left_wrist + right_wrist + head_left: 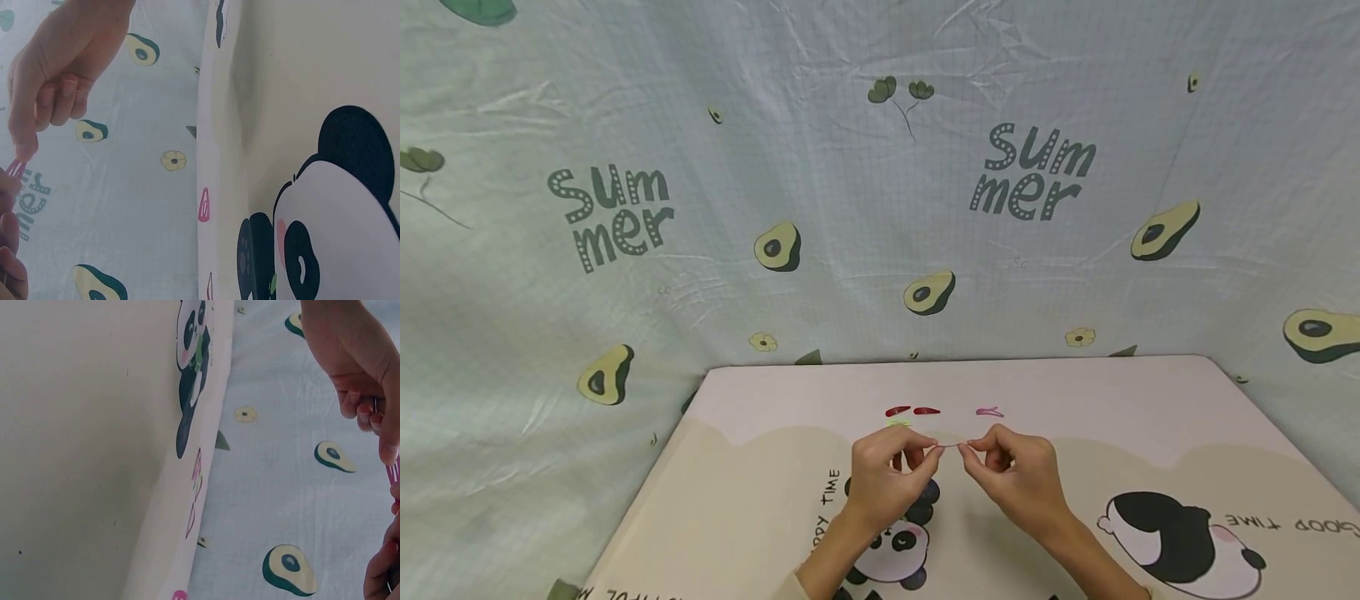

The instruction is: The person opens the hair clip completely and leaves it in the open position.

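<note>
A slim pink snap hair clip (951, 445) spans the gap between my two hands above the table; its slotted metal body shows more plainly in the left wrist view (16, 167). My left hand (887, 473) pinches one end between thumb and forefinger. The other end is pinched the same way by my right hand (1021, 477). Beyond the hands lie two red hair clips, one (897, 411) left of the other (927, 411). A pink hair clip (989, 412), seemingly spread apart, lies to their right. Something yellow-green (898, 422) is partly hidden behind my left hand.
The table (745, 467) has a beige and pink cover printed with a panda (891, 554) and a black-and-white animal (1183, 542). Right behind its far edge hangs a pale curtain (850, 167) with avocado prints, which also runs along both sides.
</note>
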The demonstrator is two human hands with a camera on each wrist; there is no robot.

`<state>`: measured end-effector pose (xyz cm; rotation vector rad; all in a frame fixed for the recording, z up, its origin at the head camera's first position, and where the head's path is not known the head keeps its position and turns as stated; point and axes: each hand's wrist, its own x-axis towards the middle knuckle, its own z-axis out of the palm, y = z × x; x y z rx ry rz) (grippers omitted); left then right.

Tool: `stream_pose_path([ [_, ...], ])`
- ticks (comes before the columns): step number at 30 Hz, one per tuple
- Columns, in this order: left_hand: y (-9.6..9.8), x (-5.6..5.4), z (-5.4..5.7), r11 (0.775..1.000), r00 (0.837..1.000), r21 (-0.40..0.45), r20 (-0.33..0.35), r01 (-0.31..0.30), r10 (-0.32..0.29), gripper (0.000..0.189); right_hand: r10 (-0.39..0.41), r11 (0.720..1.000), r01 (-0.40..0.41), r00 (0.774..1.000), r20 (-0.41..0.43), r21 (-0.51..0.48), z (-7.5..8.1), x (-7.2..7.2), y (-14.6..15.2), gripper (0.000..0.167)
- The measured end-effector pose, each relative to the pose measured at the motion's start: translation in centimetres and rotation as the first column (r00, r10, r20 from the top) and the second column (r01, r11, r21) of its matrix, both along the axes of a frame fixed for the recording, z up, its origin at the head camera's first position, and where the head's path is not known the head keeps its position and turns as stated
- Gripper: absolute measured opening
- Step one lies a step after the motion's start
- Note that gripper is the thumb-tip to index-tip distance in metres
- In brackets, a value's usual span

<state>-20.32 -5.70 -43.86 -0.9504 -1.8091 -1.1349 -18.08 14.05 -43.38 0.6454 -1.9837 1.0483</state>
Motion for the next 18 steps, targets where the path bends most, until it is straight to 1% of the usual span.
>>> stream_pose_path([
  [18, -0.12, -0.19, 0.07, 1.000, 1.000, -0.007, 0.009, 0.002, -0.002, 0.019, 0.017, 1.000, -0.017, 1.000, 0.017, 0.014, 0.20, -0.12, -0.04, 0.031],
])
